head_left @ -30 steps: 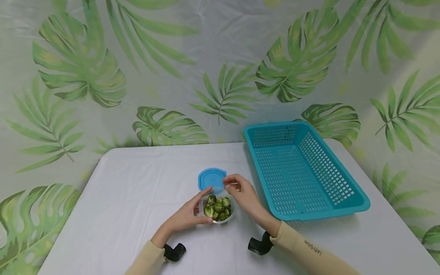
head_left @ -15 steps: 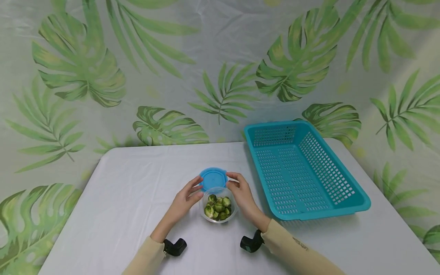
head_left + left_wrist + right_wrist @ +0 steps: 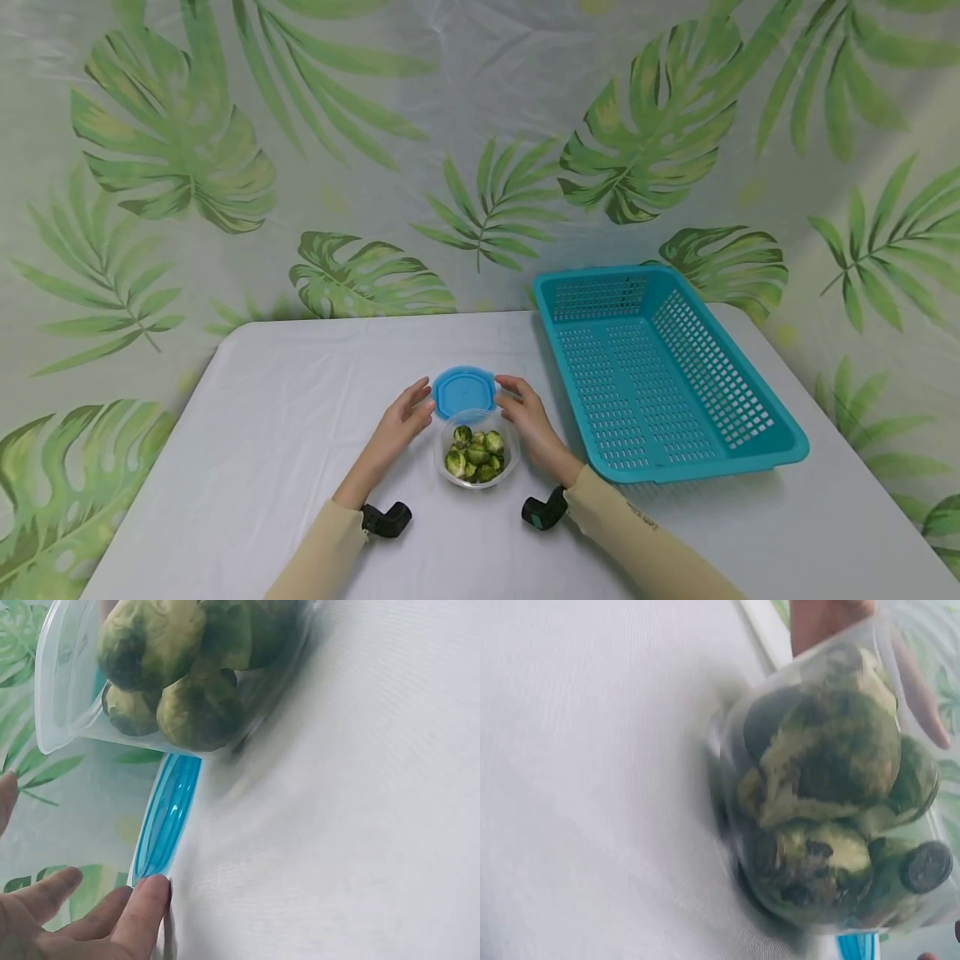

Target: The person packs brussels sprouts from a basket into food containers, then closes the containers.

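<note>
A clear plastic container (image 3: 513,455) holds several Brussels sprouts (image 3: 477,452), which show close up in both wrist views. Directly behind it lies a blue lid (image 3: 463,392), flat on the table. My left hand (image 3: 397,423) is at the lid's left edge, fingers loosely extended. In the left wrist view its fingertips (image 3: 155,889) are at the end of the blue lid (image 3: 166,814); whether they touch it I cannot tell. My right hand (image 3: 531,423) is by the lid's right edge, fingers slightly bent, beside the container's right rim. Neither hand grips anything.
To the right stands a large turquoise perforated basket (image 3: 637,392), near the right forearm. A white cloth (image 3: 315,383) covers the table. Behind it hangs a leaf-patterned sheet (image 3: 495,100). Each wrist carries a black camera mount (image 3: 387,520).
My left hand has let go of the container's left side and moved up beside the lid, then slightly left. My right hand has shifted a little, staying by the lid's right edge.
</note>
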A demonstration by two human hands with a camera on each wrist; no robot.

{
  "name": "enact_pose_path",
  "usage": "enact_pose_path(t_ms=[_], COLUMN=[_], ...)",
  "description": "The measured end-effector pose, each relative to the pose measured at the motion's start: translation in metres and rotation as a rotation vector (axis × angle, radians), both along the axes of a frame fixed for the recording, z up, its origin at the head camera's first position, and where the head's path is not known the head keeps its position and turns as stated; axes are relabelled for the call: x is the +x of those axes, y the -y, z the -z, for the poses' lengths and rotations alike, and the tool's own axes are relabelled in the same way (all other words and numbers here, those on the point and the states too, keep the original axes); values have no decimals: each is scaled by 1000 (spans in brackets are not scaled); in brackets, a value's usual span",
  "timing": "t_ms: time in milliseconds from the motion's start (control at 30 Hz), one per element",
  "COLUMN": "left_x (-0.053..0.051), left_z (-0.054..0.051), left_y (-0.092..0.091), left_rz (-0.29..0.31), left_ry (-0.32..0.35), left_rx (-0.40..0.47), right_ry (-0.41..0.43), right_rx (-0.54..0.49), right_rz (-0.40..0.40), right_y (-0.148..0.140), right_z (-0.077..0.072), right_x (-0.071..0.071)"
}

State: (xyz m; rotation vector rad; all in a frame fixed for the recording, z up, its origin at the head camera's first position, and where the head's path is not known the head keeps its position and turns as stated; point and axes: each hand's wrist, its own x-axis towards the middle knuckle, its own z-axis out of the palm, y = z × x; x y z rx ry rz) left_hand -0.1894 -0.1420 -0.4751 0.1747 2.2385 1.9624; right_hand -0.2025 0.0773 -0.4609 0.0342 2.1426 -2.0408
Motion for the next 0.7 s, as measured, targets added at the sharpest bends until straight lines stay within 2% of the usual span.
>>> enact_pose_path(t_ms=[200,467,500,567,700], left_x=[-5,-12,-11,-13,-9], left_z=[1,-1,-7,-10,-32], left_y=[0,-3,-4,-5,-7], left_rz=[-5,-43,-43,-49,-37], left_ry=[26,-4,-6,-20,-14], left_rx=[38,40,42,45,75], right_ry=[5,-38,-43,-51,-106], right_rx=[4,4,5,5,3], right_rz=[-17,-56,-51,-43,-13], right_y=[0,-2,-2,-2,-3], right_z=[4,4,4,-2,-6], right_x=[-6,-6,-6,-4,-4])
